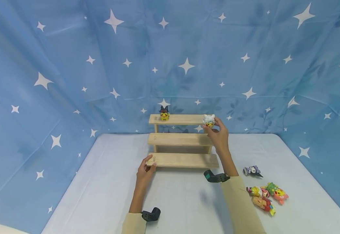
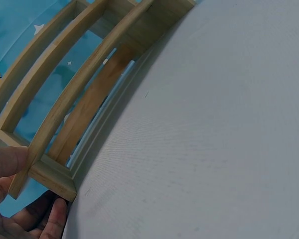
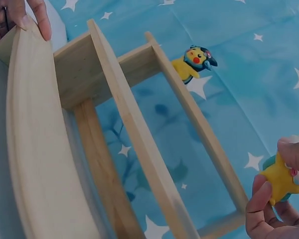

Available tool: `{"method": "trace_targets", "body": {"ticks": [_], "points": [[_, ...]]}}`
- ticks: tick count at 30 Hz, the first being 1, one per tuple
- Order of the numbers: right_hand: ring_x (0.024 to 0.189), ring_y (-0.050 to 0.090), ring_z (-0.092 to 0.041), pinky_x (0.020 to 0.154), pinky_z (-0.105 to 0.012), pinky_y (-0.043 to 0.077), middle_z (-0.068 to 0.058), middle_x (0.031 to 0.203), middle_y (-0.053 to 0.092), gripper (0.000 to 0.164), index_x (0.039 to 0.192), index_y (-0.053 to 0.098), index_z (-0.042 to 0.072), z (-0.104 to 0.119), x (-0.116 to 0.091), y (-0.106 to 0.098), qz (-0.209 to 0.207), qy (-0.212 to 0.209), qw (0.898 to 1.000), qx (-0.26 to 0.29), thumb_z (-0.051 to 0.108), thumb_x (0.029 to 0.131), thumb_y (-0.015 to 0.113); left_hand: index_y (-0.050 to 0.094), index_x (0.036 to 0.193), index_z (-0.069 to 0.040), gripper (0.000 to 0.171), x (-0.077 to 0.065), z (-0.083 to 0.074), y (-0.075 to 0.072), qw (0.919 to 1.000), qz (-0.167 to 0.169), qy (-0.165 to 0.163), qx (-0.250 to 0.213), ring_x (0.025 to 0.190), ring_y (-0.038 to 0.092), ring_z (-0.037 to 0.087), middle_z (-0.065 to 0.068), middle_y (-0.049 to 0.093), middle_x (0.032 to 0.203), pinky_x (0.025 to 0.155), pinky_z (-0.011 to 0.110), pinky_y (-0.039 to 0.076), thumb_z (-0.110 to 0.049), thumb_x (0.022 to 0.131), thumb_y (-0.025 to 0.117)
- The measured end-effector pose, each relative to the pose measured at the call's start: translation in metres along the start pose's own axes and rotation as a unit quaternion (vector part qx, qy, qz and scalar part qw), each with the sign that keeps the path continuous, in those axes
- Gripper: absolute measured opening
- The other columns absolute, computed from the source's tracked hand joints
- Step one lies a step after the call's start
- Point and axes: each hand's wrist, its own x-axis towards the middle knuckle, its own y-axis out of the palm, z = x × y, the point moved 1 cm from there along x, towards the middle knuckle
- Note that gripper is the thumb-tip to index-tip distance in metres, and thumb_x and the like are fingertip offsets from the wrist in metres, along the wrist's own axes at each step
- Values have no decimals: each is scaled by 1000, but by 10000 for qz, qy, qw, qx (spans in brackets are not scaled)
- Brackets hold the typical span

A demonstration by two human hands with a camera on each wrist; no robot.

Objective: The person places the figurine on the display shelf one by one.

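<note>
A three-tier wooden shelf (image 1: 184,160) stands on the white table against the curtain. My left hand (image 1: 145,172) grips the left end of its lowest tier, thumb on top and fingers below, as the left wrist view shows. My right hand (image 1: 220,135) pinches a yellow figurine with a white hood (image 1: 209,120) between thumb and fingers, at the right end of the top tier. In the right wrist view, the yellow body of this figurine (image 3: 279,180) shows beside the top tier. A yellow figurine with a dark hood (image 1: 164,113) stands upright at the top tier's left end.
Several figurines lie on the table to the right: a purple and white one (image 1: 252,170), a yellow and pink one (image 1: 258,191), a red and tan one (image 1: 264,204) and a pink and yellow one (image 1: 280,195). A blue star-patterned curtain (image 1: 170,81) hangs behind the table.
</note>
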Motion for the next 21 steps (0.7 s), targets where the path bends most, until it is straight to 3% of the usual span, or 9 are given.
{"method": "trace_targets", "body": {"ticks": [4,8,10,16,21], "points": [[79,65,-10,64,-18,55,-16,122,51,59,141,51,9,4,11,6,0,-192,9998,-84,18,87,74,50,142,-19,46,1,-1,-1,10000,-4,8,-36,119,60,32,20,60,133,95,42,48,-22,97,61],[87,69,-29,63,-16,54,-21,126,56,61,140,52,6,9,21,13,-126,-348,9980,-522,20,86,77,50,142,-20,46,0,-2,-1,10000,-13,-8,44,111,62,27,18,65,126,89,35,48,-24,97,61],[93,69,-36,67,-21,55,-21,127,58,61,139,53,6,10,26,17,-237,-400,9957,-800,21,85,77,50,141,-21,46,0,-2,-1,9999,-15,-10,101,106,62,23,17,67,121,85,31,46,-25,97,61],[104,66,-38,81,-47,56,-24,120,65,57,133,58,2,11,40,28,-422,-669,9872,-1388,18,83,79,49,142,-20,48,-1,-1,-1,10000,12,22,82,103,62,21,16,68,120,83,29,45,-28,97,62],[99,67,-39,82,-48,56,-26,110,68,54,129,60,-2,7,48,33,-404,-911,9829,-1549,15,82,80,50,141,-18,47,-1,-2,-1,9999,-6,64,106,105,63,23,18,66,123,82,29,46,-26,97,62]]}}
